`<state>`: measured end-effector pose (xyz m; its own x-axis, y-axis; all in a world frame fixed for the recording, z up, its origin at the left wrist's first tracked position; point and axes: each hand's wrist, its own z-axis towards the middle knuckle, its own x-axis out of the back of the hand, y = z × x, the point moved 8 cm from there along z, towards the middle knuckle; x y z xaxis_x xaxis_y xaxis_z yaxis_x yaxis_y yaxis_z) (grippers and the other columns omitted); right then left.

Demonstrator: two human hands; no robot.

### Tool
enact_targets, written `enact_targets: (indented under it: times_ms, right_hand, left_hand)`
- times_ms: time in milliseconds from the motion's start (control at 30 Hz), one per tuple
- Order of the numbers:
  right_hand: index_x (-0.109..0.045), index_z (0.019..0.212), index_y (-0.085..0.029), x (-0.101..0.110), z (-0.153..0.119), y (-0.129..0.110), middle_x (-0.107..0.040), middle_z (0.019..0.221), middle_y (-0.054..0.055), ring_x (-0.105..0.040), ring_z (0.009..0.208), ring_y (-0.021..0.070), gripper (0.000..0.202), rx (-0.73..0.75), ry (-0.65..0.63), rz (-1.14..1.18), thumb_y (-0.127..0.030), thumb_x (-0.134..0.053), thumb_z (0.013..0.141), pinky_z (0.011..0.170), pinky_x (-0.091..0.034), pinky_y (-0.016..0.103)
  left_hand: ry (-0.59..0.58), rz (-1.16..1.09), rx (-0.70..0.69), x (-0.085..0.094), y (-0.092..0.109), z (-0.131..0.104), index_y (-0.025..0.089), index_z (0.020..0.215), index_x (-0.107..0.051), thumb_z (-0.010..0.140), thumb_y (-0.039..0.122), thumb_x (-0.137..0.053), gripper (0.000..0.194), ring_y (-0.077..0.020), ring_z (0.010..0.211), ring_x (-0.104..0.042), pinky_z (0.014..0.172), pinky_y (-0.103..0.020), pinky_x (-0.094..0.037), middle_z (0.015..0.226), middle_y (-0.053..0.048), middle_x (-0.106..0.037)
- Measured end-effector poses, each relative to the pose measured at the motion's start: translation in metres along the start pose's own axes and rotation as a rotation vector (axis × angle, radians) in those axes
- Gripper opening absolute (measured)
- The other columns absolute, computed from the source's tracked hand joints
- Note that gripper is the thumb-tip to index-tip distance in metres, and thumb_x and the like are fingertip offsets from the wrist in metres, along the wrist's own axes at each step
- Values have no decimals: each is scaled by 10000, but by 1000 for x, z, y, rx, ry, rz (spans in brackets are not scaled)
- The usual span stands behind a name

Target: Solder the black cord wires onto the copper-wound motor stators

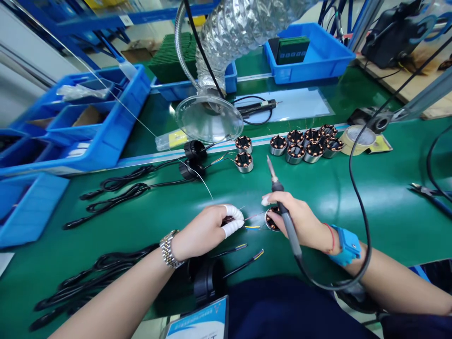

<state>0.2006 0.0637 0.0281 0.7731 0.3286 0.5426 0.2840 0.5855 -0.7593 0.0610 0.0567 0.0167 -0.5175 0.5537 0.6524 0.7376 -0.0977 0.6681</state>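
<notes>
My left hand [208,225], with white finger cots on its fingertips, pinches thin wires. Their yellow and pink ends [252,227] stick out to the right, toward a motor stator [271,220] with copper windings. My right hand [305,219] grips a soldering iron [290,228], its tip pointing up and away over the bench. The fingers of that hand also reach down to the stator and partly cover it. A strand of solder wire [202,180] hangs down just beyond my left hand. Below my hands lie two black cable ends [259,254] with bared coloured wires.
Several stators [295,153] stand at the back, near a tape roll [358,139]. Black cables with round caps [192,169] lie left. A fume extractor hood [209,120] overhangs the bench. Blue bins [136,101] line the back left; pliers [429,192] lie right.
</notes>
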Motion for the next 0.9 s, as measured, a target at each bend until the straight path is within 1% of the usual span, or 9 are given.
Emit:
enact_targets:
  times_ms: [133,200,267,367,467,567,633,700,900]
  right_hand:
    - [-401,1038,-194,-8,10,7,-517,743,-26,-464,568,64,299,-48,-84,43,-86,-456,765,561,-403,176]
    - [-406,1025,-192,-9,11,8,-503,703,-35,-455,559,65,277,-55,-75,46,-86,-443,772,550,-391,175]
    - [-411,1016,-190,-9,10,9,-510,700,-31,-459,559,69,260,-59,-58,40,-92,-441,777,548,-386,182]
    - [-413,1014,-193,-7,6,11,-523,716,-23,-467,554,75,260,-77,-35,28,-100,-450,774,550,-387,193]
    - [-407,1024,-201,-5,6,14,-531,732,-15,-481,564,83,261,-106,-30,42,-121,-452,780,558,-395,200]
    - [-397,1042,-205,-6,8,13,-549,797,3,-505,613,93,301,-110,-47,73,-148,-499,765,586,-410,208]
    - [-395,1049,-205,-7,10,11,-550,807,6,-507,626,95,322,-107,-55,89,-160,-524,757,593,-411,209]
    - [-395,1047,-203,-8,12,11,-542,758,-9,-496,609,91,313,-107,-55,102,-163,-521,763,583,-405,203]
    - [-393,1020,-199,-8,12,14,-519,700,-35,-441,526,62,279,-138,-54,154,-149,-505,769,523,-371,178]
  left_hand:
    - [46,42,-7,-1,9,8,161,728,-577,825,291,-426,221,-104,565,-517,542,-204,-389,641,16,-588]
    - [78,67,-32,-5,15,12,163,727,-580,828,272,-420,218,-106,559,-520,547,-209,-393,625,17,-588]
    - [145,91,-77,-6,20,16,169,763,-596,825,255,-429,197,-117,615,-545,595,-223,-412,686,5,-616]
    - [231,94,-82,-6,18,17,178,874,-610,798,271,-490,170,-129,659,-562,631,-238,-431,755,-10,-635]
    - [222,39,-29,-6,9,16,168,833,-610,778,269,-515,150,-118,610,-559,592,-223,-436,706,-2,-628]
    - [222,6,-45,-5,9,16,168,745,-613,783,238,-496,141,-112,621,-561,591,-211,-433,708,4,-628]
    - [234,-4,-62,-4,11,16,173,757,-627,783,228,-498,143,-113,644,-567,608,-212,-436,728,2,-632]
    - [242,-12,-69,-4,12,17,177,769,-639,781,225,-506,142,-116,658,-572,621,-216,-439,739,-2,-635]
    - [227,-33,-40,-6,10,17,187,827,-657,777,242,-518,158,-115,637,-572,603,-218,-446,733,-2,-633]
